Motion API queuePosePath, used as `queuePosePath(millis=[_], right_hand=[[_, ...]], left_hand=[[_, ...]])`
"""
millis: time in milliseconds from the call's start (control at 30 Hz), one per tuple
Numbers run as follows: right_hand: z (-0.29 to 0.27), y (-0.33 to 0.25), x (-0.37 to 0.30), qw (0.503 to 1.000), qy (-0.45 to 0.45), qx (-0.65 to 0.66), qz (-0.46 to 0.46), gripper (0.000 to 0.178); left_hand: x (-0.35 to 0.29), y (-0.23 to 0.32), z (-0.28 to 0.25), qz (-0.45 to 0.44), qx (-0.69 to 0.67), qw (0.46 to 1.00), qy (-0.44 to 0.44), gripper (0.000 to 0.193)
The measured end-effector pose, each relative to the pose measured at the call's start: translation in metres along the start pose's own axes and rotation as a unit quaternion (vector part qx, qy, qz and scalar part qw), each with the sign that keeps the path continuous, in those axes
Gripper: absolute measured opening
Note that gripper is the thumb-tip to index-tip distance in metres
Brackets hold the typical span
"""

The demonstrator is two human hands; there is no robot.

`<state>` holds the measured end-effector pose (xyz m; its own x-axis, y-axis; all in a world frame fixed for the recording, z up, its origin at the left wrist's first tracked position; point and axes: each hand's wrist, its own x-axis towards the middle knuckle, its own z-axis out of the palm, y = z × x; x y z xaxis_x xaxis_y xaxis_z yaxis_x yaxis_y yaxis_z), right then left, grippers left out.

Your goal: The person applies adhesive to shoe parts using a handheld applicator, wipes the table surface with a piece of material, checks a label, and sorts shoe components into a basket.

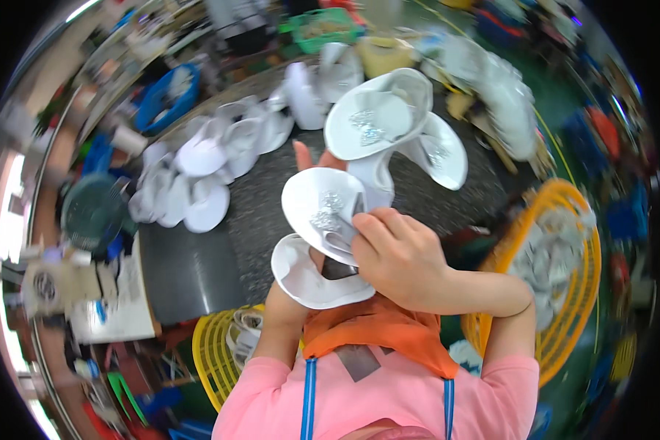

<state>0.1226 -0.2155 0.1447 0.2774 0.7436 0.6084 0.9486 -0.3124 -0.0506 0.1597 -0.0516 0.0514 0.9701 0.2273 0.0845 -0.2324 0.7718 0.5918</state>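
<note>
In front of my chest I hold a white shoe piece point(301, 202) with a glittery silver bow on it. My left hand point(303, 155) is behind it, mostly hidden; a couple of fingers show past its far edge, and the wrist shows through a gap lower down. My right hand point(403, 257) pinches the piece's right edge near a greyish strip beside the bow. A curved white part point(293, 282) hangs on the near side, over my left forearm. Just beyond, a larger white shoe piece point(381, 110) with a silver bow lies close to another bowed one point(441, 155).
Several white shoe pieces point(202, 158) crowd the dark worktable point(191, 268) at the left and far side. A yellow basket point(590, 257) of white pieces stands at right, another yellow basket point(213, 352) at near left. A sewing machine point(48, 287) stands far left.
</note>
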Motion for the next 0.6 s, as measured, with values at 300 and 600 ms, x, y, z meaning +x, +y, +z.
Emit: queuePosePath(millis=[300, 600], right_hand=[[0.165, -0.001, 0.105, 0.951, 0.015, 0.297, -0.087, 0.014], [0.168, 0.046, 0.124, 0.912, -0.049, 0.407, 0.02, 0.022]], left_hand=[[-0.005, 0.214, -0.122, 0.237, 0.131, 0.949, 0.162, 0.041], [-0.022, 0.319, -0.245, 0.28, 0.519, 0.759, 0.274, 0.026]])
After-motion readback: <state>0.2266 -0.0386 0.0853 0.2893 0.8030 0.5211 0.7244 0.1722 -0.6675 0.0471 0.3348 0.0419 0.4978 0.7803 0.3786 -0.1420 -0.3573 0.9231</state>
